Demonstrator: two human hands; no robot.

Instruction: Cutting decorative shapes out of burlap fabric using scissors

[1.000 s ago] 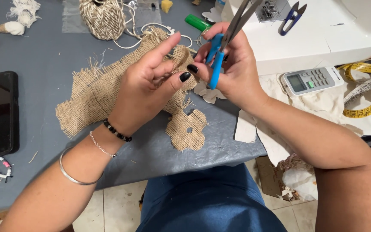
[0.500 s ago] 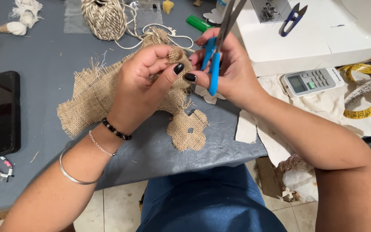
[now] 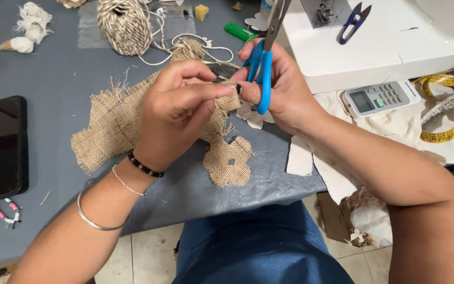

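Pinching a small burlap piece (image 3: 228, 101) between fingertips, the left hand (image 3: 177, 113) lifts it above the burlap sheet (image 3: 109, 123); the right hand (image 3: 285, 87) grips blue-handled scissors (image 3: 262, 63), blades pointing far. One flower cutout (image 3: 228, 162) lies finished (near edge); most sheet remains uncut.

Grey table (image 3: 53, 79) fills upper left and centre of frame; its near edge runs across the lower half. White counter (image 3: 395, 58) at upper right. Pale tiled floor (image 3: 151, 250) along bottom edge. Light even.
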